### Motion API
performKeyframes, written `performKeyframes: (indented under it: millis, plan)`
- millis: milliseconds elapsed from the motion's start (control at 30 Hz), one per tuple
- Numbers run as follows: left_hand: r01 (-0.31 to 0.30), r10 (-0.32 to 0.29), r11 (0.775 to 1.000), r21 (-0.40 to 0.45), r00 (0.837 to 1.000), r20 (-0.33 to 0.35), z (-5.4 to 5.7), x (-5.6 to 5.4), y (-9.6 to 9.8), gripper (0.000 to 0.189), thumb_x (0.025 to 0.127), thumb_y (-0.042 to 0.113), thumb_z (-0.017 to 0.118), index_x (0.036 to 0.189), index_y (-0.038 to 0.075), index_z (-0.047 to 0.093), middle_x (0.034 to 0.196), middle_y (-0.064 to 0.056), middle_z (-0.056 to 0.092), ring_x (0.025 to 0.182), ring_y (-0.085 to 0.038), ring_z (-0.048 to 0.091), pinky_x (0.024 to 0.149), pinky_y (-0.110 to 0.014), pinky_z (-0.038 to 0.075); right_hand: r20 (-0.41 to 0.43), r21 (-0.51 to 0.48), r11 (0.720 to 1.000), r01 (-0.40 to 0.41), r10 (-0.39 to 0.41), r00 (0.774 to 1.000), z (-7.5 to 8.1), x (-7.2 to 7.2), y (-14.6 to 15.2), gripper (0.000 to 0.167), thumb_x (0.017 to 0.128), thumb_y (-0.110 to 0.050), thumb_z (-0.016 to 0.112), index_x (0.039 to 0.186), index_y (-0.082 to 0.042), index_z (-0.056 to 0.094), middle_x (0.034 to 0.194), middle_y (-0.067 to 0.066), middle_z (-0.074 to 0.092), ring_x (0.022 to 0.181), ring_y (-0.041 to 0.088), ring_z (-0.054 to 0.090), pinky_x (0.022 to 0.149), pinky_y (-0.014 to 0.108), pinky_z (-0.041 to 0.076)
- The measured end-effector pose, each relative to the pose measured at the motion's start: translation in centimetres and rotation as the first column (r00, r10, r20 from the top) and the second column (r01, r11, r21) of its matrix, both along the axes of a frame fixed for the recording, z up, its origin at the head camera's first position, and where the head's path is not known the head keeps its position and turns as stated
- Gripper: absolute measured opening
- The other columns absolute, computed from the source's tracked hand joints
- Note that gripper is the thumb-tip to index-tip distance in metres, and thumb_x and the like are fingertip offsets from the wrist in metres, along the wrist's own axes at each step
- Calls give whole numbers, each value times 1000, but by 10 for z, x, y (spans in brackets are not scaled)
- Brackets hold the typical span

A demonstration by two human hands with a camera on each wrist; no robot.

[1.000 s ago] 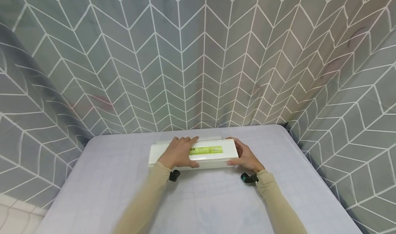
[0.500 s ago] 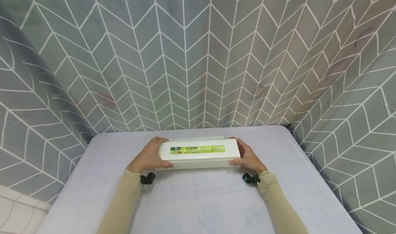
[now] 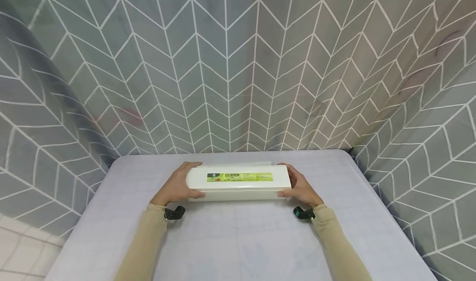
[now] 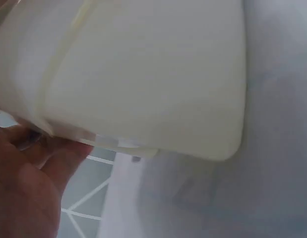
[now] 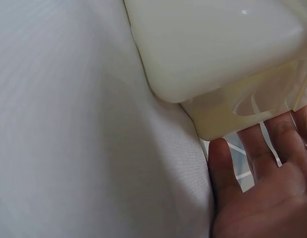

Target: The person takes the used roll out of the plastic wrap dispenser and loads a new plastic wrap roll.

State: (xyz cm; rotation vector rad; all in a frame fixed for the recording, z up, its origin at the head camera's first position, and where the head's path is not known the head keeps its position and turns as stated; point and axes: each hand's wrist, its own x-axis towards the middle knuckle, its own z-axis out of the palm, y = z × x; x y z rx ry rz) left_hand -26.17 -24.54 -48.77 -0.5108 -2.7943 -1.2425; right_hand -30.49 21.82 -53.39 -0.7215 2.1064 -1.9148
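Observation:
A long white plastic cling film box (image 3: 197, 178) with a yellow-green label (image 3: 241, 177) lies flat near the back of the table. My left hand (image 3: 177, 186) grips its left end, thumb on the front side and fingers toward the rear. Around the right end my right hand (image 3: 300, 189) holds in the same manner. In the left wrist view, fingertips touch the edge of the box (image 4: 153, 74). The right wrist view has the rounded end of the box (image 5: 217, 49) close to the fingers of that hand (image 5: 272, 193). Along the rear edge runs a pale strip (image 3: 241, 163).
A pale, lightly patterned cloth covers the table (image 3: 238, 239), whose back edge lies just behind the box. Grey curtains (image 3: 238, 66) with white zigzag lines hang at the back and both sides. White tiles (image 3: 26, 248) show at lower left.
My left hand has moved from the top of the box to its left end, uncovering the label. My right hand has stayed at the right end. The head view has shifted slightly.

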Motion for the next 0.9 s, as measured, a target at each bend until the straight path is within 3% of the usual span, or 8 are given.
performKeyframes:
  millis: [133,400,600,900]
  plan:
    - [-31,24,992,122,998,56,-7,1,-4,109,62,27,104,155,15,49,141,-13,59,112,-28,58,98,-45,47,-2,7,1000,-7,7,1000,1,-2,-2,105,74,6,91,162,-4,35,149,5,54,128,14,61,102,27,56]
    - [42,-103,934,354,983,154,-23,-1,-8,105,69,10,98,157,18,41,142,-19,55,115,-26,56,100,-39,46,-9,17,1000,8,-8,1000,1,2,0,104,74,5,91,162,-2,35,148,4,56,126,13,62,100,25,55]
    - [65,-142,914,400,976,165,-31,1,-11,106,73,6,95,159,20,36,146,-16,53,122,-26,55,106,-41,42,-9,30,999,18,-17,1000,-1,5,0,106,74,2,92,163,-1,33,149,2,55,127,11,61,100,24,55]
    - [88,-149,913,398,981,126,-29,-2,-7,104,70,6,96,155,15,37,146,-17,55,125,-26,55,111,-46,37,-22,10,1000,2,-2,1000,2,2,-1,106,75,3,90,162,2,31,147,0,56,126,11,62,99,25,56]
